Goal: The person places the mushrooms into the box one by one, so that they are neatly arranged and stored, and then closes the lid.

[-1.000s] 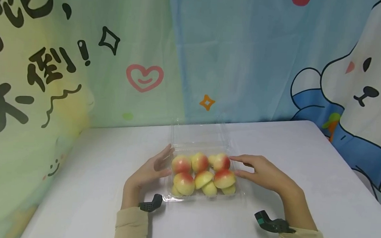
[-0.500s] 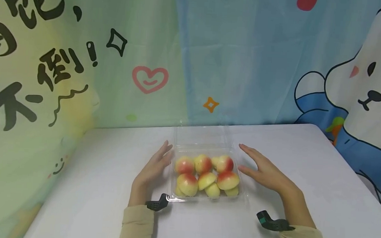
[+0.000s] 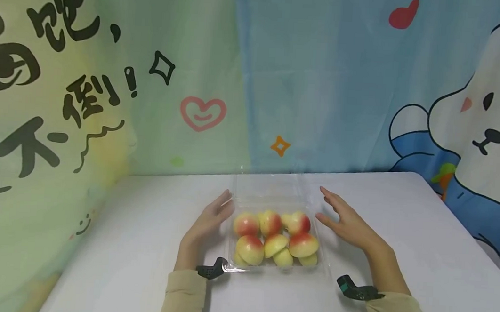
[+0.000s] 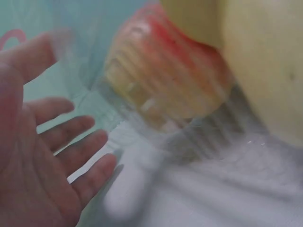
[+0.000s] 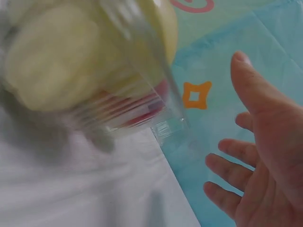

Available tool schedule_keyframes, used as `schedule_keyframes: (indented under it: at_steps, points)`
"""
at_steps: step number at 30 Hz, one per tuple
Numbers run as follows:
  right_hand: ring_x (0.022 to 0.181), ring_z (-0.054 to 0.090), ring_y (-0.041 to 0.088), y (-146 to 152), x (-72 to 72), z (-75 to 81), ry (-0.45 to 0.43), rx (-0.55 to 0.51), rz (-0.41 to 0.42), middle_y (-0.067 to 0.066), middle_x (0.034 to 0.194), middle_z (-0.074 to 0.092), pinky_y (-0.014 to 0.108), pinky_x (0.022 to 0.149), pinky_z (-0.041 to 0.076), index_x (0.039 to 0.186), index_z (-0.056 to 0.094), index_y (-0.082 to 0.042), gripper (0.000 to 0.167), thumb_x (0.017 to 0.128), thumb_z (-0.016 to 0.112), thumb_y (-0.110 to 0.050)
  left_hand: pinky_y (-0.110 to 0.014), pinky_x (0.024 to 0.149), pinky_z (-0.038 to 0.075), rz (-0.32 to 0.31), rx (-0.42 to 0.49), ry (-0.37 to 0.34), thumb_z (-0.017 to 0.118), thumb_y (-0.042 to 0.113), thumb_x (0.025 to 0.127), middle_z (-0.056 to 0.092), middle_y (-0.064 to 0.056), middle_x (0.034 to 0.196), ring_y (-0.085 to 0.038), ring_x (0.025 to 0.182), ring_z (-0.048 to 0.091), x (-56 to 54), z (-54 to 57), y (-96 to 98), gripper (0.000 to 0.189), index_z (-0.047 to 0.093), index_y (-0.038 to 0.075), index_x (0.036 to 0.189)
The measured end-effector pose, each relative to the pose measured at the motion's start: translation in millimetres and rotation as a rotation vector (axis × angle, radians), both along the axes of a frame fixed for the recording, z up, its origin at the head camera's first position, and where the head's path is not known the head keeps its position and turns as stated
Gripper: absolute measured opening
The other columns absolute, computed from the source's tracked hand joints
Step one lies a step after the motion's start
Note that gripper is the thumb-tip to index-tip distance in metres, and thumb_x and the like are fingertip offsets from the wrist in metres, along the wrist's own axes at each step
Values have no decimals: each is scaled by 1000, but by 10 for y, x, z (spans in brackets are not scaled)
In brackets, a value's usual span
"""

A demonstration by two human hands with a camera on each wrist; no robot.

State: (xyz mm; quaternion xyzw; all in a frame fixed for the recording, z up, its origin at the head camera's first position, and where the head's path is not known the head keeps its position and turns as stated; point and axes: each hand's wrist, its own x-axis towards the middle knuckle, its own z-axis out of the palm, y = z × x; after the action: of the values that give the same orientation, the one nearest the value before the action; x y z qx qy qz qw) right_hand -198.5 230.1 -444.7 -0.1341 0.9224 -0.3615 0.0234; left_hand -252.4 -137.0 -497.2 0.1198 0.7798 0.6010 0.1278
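A clear plastic clamshell box (image 3: 232,269) stands on the white table, its lid (image 3: 269,187) folded back toward the curtain. Inside lie several yellow-and-red fruits (image 3: 250,250) that look like peaches; some appear to be halves or lie over smaller pale yellow pieces. Left of the box, my left hand (image 3: 210,219) is held with fingers extended, close to the side wall. On the other side my right hand (image 3: 349,225) stays apart from the box, thumb and fingers spread. Both wrist views show bare palms with nothing held, beside the ribbed plastic wall (image 4: 189,137).
The white table (image 3: 153,226) reaches back to a printed curtain (image 3: 321,84) with a cartoon bear at the right. Dark wrist-worn devices sit on the left wrist (image 3: 212,268) and the right wrist (image 3: 358,290).
My right hand has drawn back from the box's right edge and its fingers have spread. The left thumb and fingers have closed their gap beside the box. The head view has shifted slightly.
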Motion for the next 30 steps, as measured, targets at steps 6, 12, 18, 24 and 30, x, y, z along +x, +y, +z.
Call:
schedule_keyframes:
  at_steps: [6,12,18,24,30]
  points:
    - [136,30,48,70,-263,-100,-44,-45,-5,25,155,18,62,109,28,152,13,-4,77,97,51,-40,-43,118,20,-234,94,32,64,15,91,13,-6,161,-27,145,22,34,-61,-130,83,11,17,154]
    - [137,28,48,116,-610,-211,-116,-137,53,27,155,16,61,109,29,152,8,-2,75,99,45,-40,-43,118,20,-372,110,31,68,7,86,6,-6,161,-31,146,16,80,-30,-253,90,10,16,154]
    - [138,29,44,160,-905,-330,-236,-201,69,27,154,21,56,110,32,152,8,-1,74,100,41,-43,-40,119,16,-413,102,37,76,14,80,6,-4,161,-24,148,10,111,-10,-293,99,10,14,154]
    - [138,33,39,185,-1092,-413,-369,-337,84,26,154,21,48,111,32,151,9,2,74,101,39,-43,-35,120,15,-405,-1,46,81,20,74,11,7,160,-13,147,8,141,-8,-293,104,14,19,153]
    - [139,29,41,125,-1205,-485,-389,-409,138,26,156,14,43,111,36,151,9,2,70,102,42,-33,-37,120,14,-397,-53,29,82,21,73,12,9,160,-13,147,9,188,44,-317,103,18,24,153]
